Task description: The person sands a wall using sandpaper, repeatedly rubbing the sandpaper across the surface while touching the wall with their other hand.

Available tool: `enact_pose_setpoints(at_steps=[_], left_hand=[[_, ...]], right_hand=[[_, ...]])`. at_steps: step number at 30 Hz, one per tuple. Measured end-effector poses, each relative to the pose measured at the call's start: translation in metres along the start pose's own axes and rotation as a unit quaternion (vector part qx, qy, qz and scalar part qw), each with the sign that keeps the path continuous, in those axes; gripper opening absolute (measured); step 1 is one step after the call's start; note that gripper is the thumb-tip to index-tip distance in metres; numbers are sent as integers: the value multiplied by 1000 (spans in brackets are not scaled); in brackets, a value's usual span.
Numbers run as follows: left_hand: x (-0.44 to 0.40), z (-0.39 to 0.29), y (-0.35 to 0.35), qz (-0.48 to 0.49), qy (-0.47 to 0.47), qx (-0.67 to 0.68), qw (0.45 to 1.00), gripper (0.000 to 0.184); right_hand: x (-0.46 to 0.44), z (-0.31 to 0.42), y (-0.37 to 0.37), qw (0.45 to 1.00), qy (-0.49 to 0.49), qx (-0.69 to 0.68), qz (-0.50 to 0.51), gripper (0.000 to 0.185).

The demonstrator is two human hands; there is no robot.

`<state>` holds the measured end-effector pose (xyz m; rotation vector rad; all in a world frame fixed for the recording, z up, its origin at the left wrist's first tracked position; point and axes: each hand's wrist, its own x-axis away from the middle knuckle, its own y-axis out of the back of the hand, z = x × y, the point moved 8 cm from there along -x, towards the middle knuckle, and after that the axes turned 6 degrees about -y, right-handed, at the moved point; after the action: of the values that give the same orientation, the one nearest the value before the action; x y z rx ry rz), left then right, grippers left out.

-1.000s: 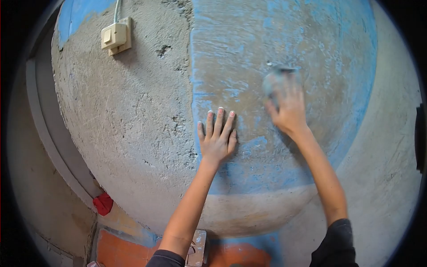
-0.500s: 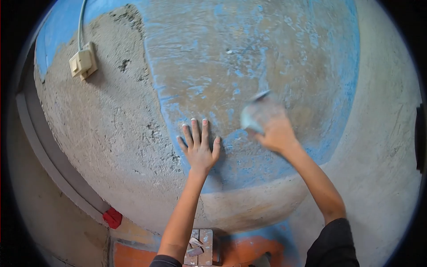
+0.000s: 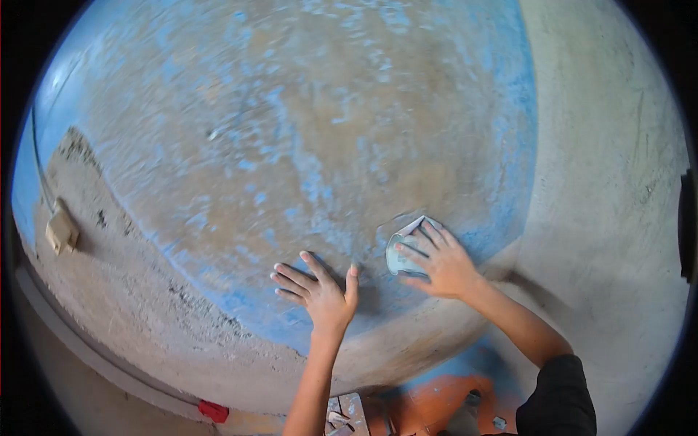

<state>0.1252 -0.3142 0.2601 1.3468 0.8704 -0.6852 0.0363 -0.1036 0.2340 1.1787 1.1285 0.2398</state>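
Note:
In front of me is a wall with worn blue paint over grey-brown plaster. My right hand presses a pale, folded sheet of sandpaper against its lower right part, fingers spread over the sheet. The side of the sheet facing the wall is hidden. To the left, my left hand has its fingers spread at the lower painted area and holds nothing. Whether its palm fully touches the wall I cannot tell.
A cream switch box with a cord sits on rough bare plaster at left. Below are a red item, a small speckled stand with scraps on it, and an orange floor. A plain grey wall lies at right.
The view has turned and shifted, so the switch box sits lower and farther left. My right hand and the sandpaper have moved down the wall. My left hand stays spread, its fingers tilted more leftward.

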Motion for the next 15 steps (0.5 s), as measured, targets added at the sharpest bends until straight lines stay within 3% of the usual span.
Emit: enact_pose_setpoints(at_steps=[1,3,6,7,8,11,12,15], left_hand=[[-1,-13,-9,14,-21,-21,999,107],[-2,-39,-24,27,-32,4,999,107],[-6,-76,-42,44,-48,21,998,106],[-6,-88,-50,53,-49,35,997,106],[-7,-100,-58,60,-48,48,996,105],[-18,-138,-69,51,-55,68,995,104],[-19,-151,-74,69,-55,64,994,104],[-30,-187,-89,107,-63,64,990,102]], right_hand=[[2,-29,11,988,-97,-39,-114,85],[28,-82,24,894,-279,-110,-332,82],[42,-65,9,978,-155,-12,-140,83],[47,-64,2,993,-98,2,-66,85],[46,-89,2,994,-99,6,-39,87],[46,-170,49,893,-301,-71,-327,83],[37,-164,56,905,-272,-5,-328,78],[36,-153,56,965,-128,-17,-228,76]])
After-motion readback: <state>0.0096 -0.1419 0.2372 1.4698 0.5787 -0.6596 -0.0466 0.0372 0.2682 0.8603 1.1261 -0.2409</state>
